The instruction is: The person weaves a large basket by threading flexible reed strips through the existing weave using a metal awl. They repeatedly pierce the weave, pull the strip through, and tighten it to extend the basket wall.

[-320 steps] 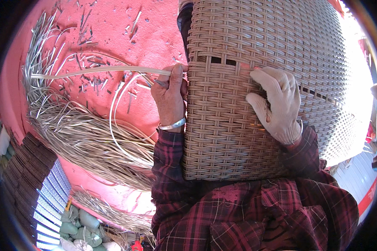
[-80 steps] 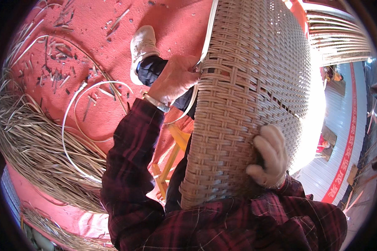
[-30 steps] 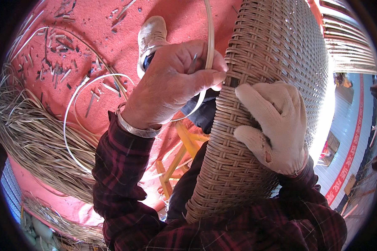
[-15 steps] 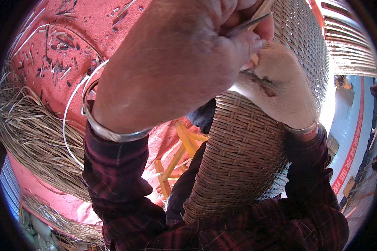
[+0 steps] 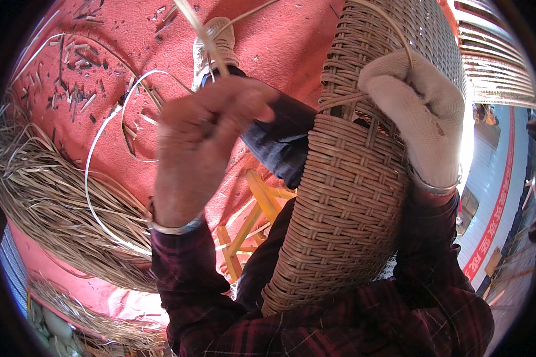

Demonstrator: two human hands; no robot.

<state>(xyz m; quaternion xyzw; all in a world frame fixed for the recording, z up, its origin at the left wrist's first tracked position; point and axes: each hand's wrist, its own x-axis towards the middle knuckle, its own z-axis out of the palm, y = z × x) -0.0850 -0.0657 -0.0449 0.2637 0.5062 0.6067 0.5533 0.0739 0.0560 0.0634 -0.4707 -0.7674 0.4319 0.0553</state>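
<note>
A large brown woven rattan piece leans across my lap, its rounded edge facing left. My right hand, in a stained white knit glove, rests on its upper part with fingers curled closed. A thin rattan strand rises from those fingers and loops away upward; another loose strand crosses the weave beside the glove. My bare left hand, with a metal bangle at the wrist, is slightly smeared by motion left of the piece. Its fingers are closed on a pale rattan strip running up out of view.
A thick bundle of rattan strips lies at the left on the red cloth, near scattered dark offcuts. A white strand loops there. A yellow wooden stool stands below; slatted wicker is at upper right.
My left hand has moved from beside the glove down and left. The pointed metal blade seen at its fingers no longer shows. The gloved hand has shifted slightly, now curled against the weave.
</note>
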